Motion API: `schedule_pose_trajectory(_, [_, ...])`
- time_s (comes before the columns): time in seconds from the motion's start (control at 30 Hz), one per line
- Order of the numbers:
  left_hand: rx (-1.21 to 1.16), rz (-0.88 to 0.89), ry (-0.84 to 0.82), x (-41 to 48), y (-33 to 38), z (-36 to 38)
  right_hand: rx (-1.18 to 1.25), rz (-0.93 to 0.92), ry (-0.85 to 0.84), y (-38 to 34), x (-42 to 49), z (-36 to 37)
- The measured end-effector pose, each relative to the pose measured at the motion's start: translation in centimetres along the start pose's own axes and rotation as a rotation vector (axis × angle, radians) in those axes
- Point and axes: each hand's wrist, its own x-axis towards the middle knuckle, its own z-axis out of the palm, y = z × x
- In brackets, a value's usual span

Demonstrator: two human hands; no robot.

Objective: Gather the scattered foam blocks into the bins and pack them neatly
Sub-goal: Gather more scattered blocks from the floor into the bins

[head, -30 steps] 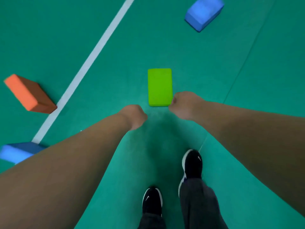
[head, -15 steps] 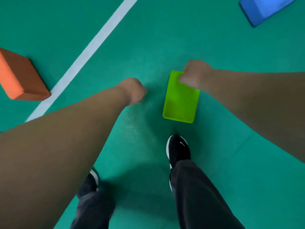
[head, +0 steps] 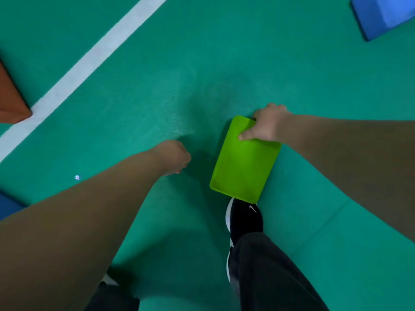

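A black sneaker (head: 244,218) stands nearest, its toe just under the near edge of the green foam block (head: 243,169). The right hand (head: 267,125) grips the block's far end, thumb on top. The left hand (head: 176,157), left of the block, is curled and holds nothing. Further left of the block run a white floor line (head: 89,63) and an orange foam block (head: 11,102); far beyond it to the right lies a blue foam block (head: 381,16).
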Motion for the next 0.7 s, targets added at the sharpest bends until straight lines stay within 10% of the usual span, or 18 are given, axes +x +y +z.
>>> schedule_pose_trajectory(0.27, [0.013,0.085,0.1,-6.0,-7.2,-4.5,-0.086,-0.159,-0.109,-12.6,-6.2,0.0])
schedule_pose_trajectory(0.7, [-0.378,-0.101,0.346,-14.2,-36.5,-11.6,-0.147,-0.535,0.227,-40.6,-16.9,-2.0])
